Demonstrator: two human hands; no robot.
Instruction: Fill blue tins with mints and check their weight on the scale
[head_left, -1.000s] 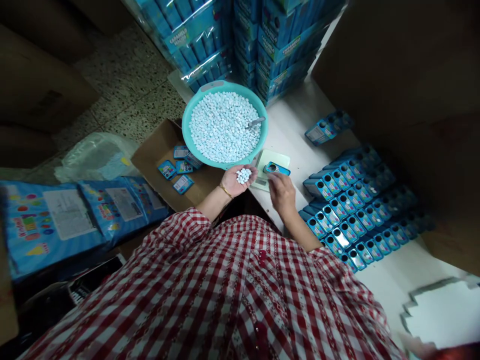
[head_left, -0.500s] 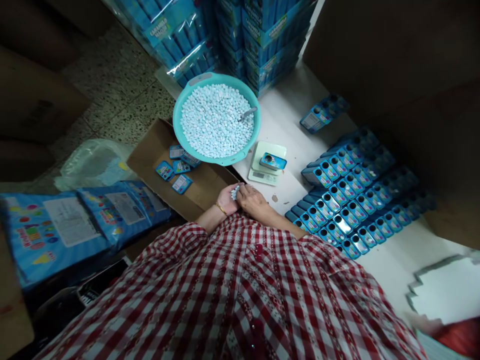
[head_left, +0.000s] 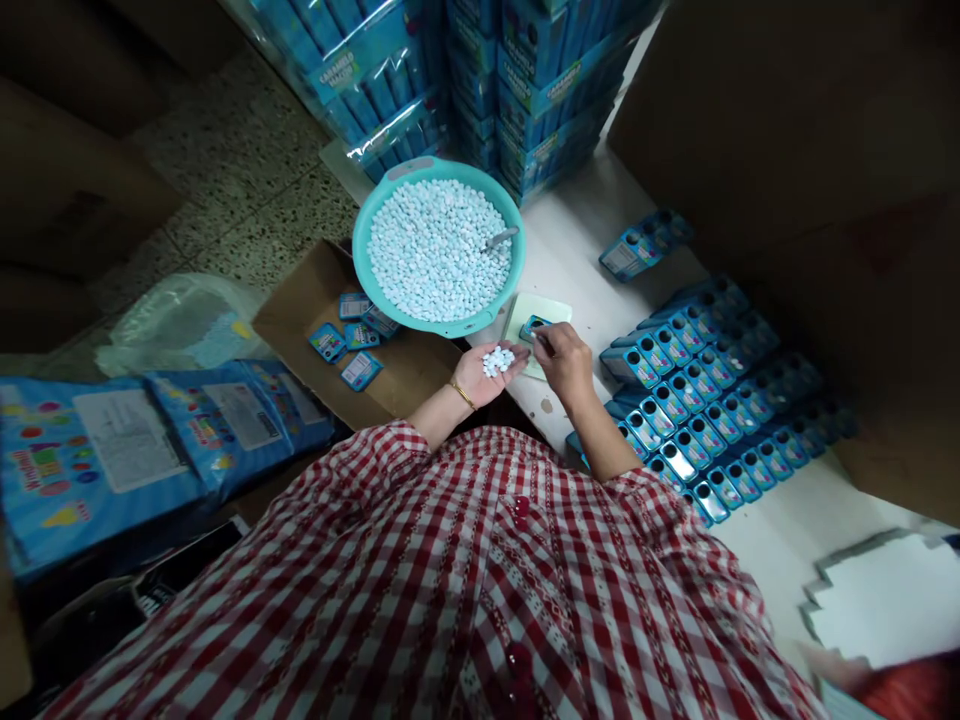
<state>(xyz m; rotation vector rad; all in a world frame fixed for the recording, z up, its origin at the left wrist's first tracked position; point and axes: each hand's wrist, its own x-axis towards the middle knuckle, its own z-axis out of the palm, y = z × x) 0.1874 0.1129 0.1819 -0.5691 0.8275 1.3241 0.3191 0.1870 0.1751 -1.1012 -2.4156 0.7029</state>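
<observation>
My left hand (head_left: 480, 376) is palm up and holds a small heap of pale candies (head_left: 498, 361). Its wrist has a gold bracelet. Over the small scale (head_left: 561, 308), my right hand (head_left: 562, 358) has its fingers pinched at the opening of a blue tin (head_left: 534, 326); whatever they hold is too small to make out. The hand partly covers the tin and the scale. Just beyond my hands stands a turquoise basin (head_left: 362, 240) full of pale candies, a spoon (head_left: 501, 238) stuck in them.
Rows of blue tins (head_left: 697, 400) stand on the white table (head_left: 570, 215) at right. An open cardboard box (head_left: 409, 385) with several tins lies left, beside blue bags (head_left: 120, 450). Wrapped stacks (head_left: 525, 90) rise behind the basin. Someone's hand (head_left: 832, 665) shows at lower right.
My hands have moved apart. My right hand has gone up and right to the tin on the scale; my left hand has moved slightly up and right, its palm now uncovered with the candies showing.
</observation>
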